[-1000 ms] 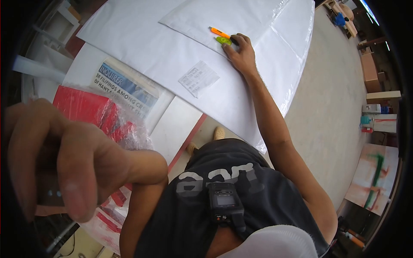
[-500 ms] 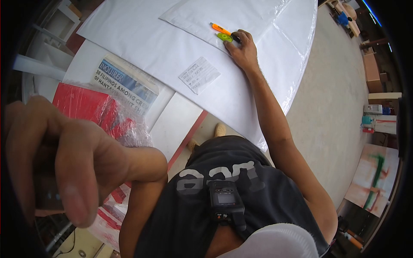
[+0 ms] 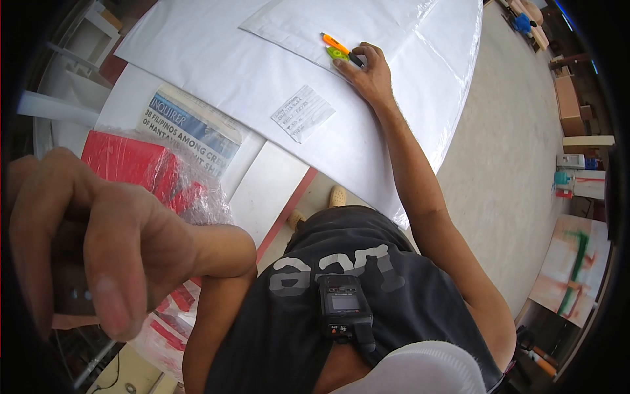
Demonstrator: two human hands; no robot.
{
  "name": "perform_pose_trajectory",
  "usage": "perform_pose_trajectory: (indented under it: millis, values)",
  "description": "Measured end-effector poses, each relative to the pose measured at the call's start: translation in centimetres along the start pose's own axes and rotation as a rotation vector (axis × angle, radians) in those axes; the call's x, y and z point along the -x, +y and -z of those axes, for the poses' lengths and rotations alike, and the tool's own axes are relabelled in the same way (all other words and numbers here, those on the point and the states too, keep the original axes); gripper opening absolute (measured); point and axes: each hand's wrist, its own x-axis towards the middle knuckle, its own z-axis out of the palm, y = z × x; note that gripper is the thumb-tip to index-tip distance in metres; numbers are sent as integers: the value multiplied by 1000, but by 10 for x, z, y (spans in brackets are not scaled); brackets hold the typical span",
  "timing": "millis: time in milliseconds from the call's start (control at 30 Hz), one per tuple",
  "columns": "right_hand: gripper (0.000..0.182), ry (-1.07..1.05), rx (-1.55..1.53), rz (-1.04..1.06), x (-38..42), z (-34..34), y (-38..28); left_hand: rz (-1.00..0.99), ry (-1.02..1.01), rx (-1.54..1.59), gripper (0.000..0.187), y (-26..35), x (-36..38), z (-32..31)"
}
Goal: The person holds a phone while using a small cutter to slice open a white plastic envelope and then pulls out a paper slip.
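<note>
Gleaming sheeting (image 3: 387,29) under slim orange tool (image 3: 336,44)

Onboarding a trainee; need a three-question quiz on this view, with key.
1. Pick: what colour is the small flat item beside the slim orange-and-black tool at the right grip? A) blue B) lime green C) red
2. Fill in: the headline on the printed newspaper begins "38 ____".
3. True or false: the small creased white paper slip lies on the large white sheet.
Key: 1. B; 2. Filipinos; 3. True.
</note>
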Motion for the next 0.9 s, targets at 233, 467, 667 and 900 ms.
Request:
perform_pose_trajectory:
  millis: [233, 467, 667, 900]
  values:
    - [58, -38, -16, 27, -1, -1, 6, -139, 74, 34, 14, 3, 5, 3]
    - [60, -66, -18, 11, 1, 1, 2, -143, 53, 60, 15, 3, 4, 3]
    - [69, -79, 66, 21, 2, 2, -2, -125, 34, 27, 17, 5, 5, 6]
    - [80, -35, 229, 109, 3, -2, -5, -87, -15, -2, 24, 6, 5, 8]
